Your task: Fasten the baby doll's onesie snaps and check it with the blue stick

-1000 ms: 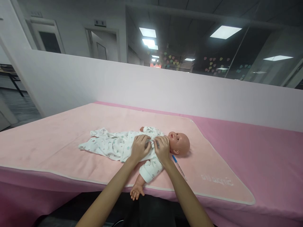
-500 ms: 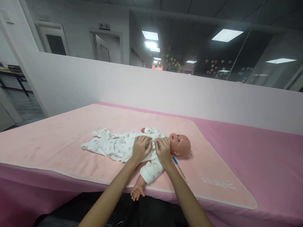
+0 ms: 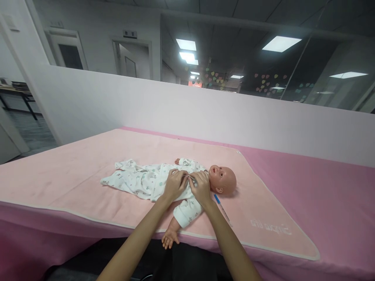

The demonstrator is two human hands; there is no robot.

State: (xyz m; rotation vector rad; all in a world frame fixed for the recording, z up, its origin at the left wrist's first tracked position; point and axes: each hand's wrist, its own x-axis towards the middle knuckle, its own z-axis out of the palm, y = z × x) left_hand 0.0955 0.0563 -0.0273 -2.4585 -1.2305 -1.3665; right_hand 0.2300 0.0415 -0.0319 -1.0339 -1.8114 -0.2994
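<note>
A baby doll lies on its back with its head to the right. It wears a white printed top and matching trousers. Over the doll's chest, my left hand is closed in a pinch at the front of the top. My right hand pinches the same front just beside it, close to the doll's chin. The two sets of fingertips nearly meet, with a small pale bit of fabric or tie between them. Its exact form is too small to tell.
A thin clear stick with a blue end lies beside the doll's head, near my right forearm. Under the doll spreads a peach mat on a pink-covered table. A white low wall with glass above stands behind.
My fingertips have come slightly closer together over the doll's chest, the right hand shifting a little left. The doll and the blue-ended stick stay where they were.
</note>
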